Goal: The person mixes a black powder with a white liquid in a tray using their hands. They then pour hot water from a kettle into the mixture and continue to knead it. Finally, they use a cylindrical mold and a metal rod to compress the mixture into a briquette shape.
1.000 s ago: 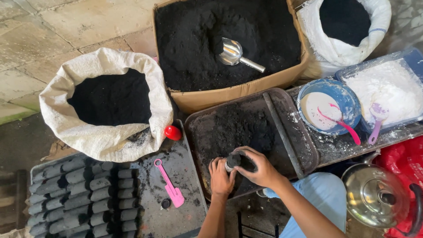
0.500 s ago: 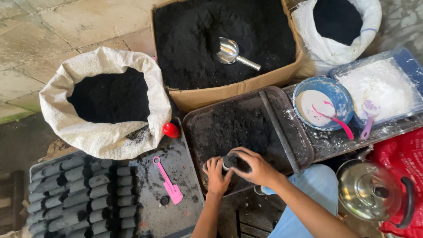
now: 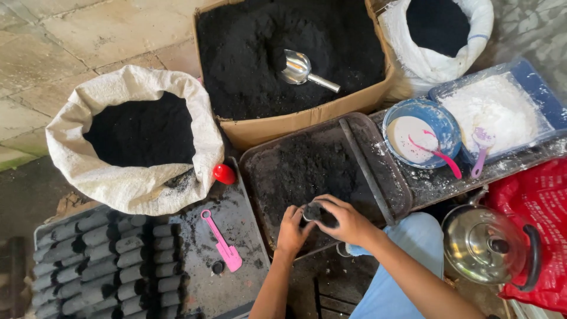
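Both hands meet over the dark, powder-caked metal tray (image 3: 378, 153): the left hand (image 3: 293, 229) steadies a short metal tube mould (image 3: 311, 211) upright, fingers wrapped round it, while the right hand (image 3: 348, 221) cups its top — any spill lands on the tray. Finished black cylindrical briquettes (image 3: 106, 266) lie in rows at left.

Tray (image 3: 266, 171): under both hands (image 3: 322, 224). Sack (image 3: 133, 139): left. Box (image 3: 295, 121): beyond, scoop (image 3: 298, 68) inside. Bowl (image 3: 422, 133): right. Kettle (image 3: 487, 245): right, nearer.
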